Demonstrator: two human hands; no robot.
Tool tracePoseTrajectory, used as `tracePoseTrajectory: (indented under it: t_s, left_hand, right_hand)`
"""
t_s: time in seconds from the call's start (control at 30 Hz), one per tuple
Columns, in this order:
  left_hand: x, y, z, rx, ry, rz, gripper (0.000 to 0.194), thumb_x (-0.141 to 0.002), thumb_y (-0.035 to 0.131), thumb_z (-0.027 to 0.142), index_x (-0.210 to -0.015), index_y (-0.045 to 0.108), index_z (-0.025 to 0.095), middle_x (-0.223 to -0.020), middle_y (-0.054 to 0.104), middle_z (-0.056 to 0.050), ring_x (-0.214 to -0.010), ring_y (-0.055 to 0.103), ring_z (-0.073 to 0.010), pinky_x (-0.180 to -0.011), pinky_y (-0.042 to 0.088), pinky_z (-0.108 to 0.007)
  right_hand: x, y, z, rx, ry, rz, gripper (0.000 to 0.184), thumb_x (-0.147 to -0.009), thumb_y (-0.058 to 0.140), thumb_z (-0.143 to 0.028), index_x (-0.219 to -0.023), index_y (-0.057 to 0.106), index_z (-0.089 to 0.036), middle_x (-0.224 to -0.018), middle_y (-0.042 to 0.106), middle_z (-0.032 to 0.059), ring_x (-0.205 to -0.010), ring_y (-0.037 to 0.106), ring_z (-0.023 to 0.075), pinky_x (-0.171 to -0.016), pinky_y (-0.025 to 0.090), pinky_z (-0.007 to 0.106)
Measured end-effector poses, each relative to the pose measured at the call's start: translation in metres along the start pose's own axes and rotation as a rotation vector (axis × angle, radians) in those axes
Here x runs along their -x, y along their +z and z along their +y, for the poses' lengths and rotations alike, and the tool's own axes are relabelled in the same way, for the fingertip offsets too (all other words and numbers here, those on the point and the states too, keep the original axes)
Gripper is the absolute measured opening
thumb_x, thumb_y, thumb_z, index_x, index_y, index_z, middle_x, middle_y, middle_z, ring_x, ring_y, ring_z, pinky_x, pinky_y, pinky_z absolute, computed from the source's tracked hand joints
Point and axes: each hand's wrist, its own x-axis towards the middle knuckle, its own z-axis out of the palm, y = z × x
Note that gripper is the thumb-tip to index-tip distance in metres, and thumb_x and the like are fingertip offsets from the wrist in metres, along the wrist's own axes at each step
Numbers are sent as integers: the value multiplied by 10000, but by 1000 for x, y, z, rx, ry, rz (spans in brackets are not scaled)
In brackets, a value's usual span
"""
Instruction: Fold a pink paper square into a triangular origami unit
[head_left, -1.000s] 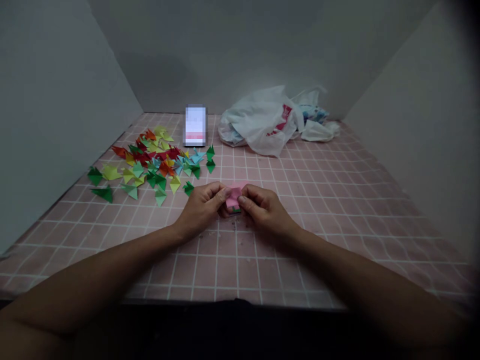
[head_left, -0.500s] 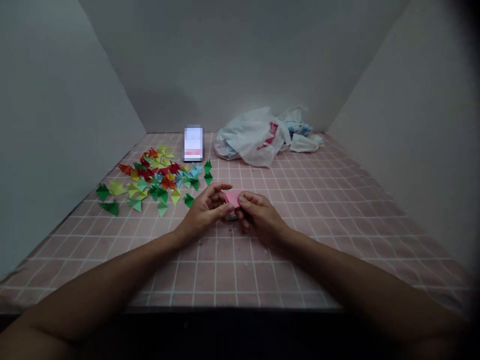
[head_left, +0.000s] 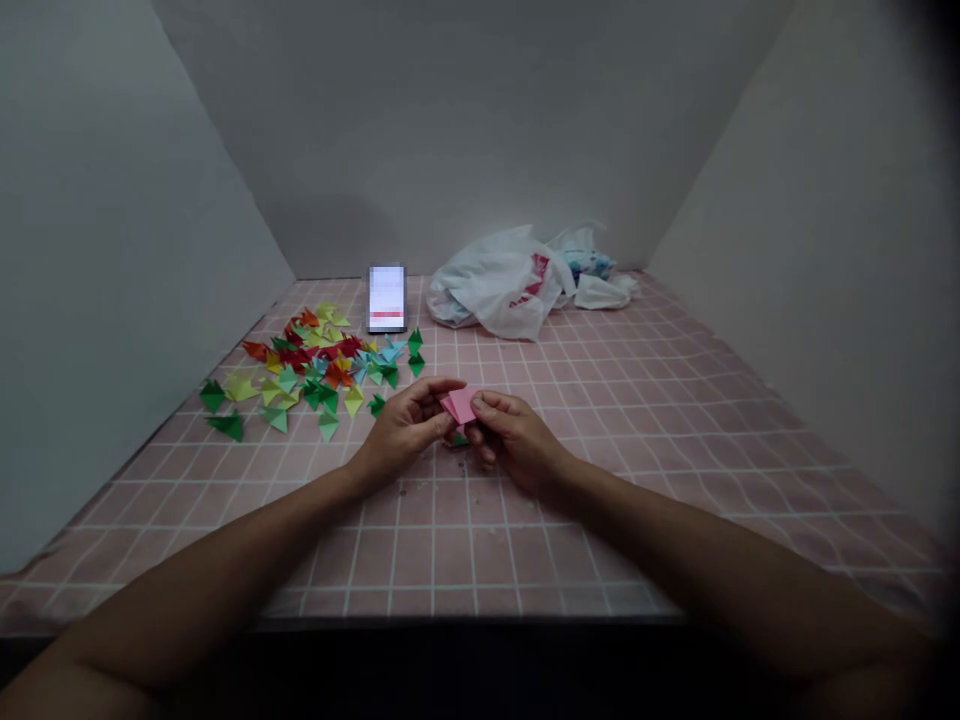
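A small folded piece of pink paper (head_left: 463, 405) is between my two hands, above the middle of the table. My right hand (head_left: 514, 430) pinches its right edge between thumb and fingers. At its left side, my left hand (head_left: 411, 422) has its thumb and fingers closed on the paper's edge. Under the hands lies something small with a green part (head_left: 459, 439), mostly hidden by the fingers. To the left, several folded paper shapes (head_left: 328, 425) in green, yellow, red, orange and light blue are spread in a loose cluster.
A phone (head_left: 387, 298) with a lit screen stands at the back. Right of it rests a crumpled white plastic bag (head_left: 495, 280), with a smaller bluish-white bag (head_left: 592, 265) beside it. A pink checked cloth (head_left: 645, 420) covers the table; pale walls stand on three sides.
The pink paper has tilted and turned in my hands, now showing angled folded layers at its left. My left fingers have closed in on it. The view has shifted slightly.
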Motion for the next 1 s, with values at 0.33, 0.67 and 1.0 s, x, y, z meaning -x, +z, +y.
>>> tracePoseTrajectory:
  t_s: [0.33, 0.67, 1.0]
  left_hand:
    - [2, 4, 1, -248, 120, 188, 248, -771, 681, 172, -1002, 591, 156, -870, 645, -21, -746, 632, -117, -664, 525, -224]
    - [6, 2, -2, -436, 233, 196, 227, -819, 616, 128, -1042, 601, 167, -915, 644, -28, -758, 615, -116, -689, 508, -238]
    - [8, 5, 0, -446, 202, 216, 313, -832, 601, 128, -1143, 595, 169, -905, 644, -34, -761, 607, -127, -688, 505, -247]
  right_hand:
    - [-1, -3, 3, 380, -304, -8, 309, -824, 731, -352, -1035, 536, -238, -820, 630, -23, -546, 552, 90, -480, 445, 220]
    - [3, -7, 5, 922, -646, 153, 388, -845, 667, -150, -1194, 540, -260, -932, 591, 2, -637, 547, 104, -573, 469, 254]
    - [8, -5, 4, 1000, -630, 192, 302, -886, 660, -174, -1165, 576, -254, -955, 603, 20, -682, 562, 124, -609, 485, 276]
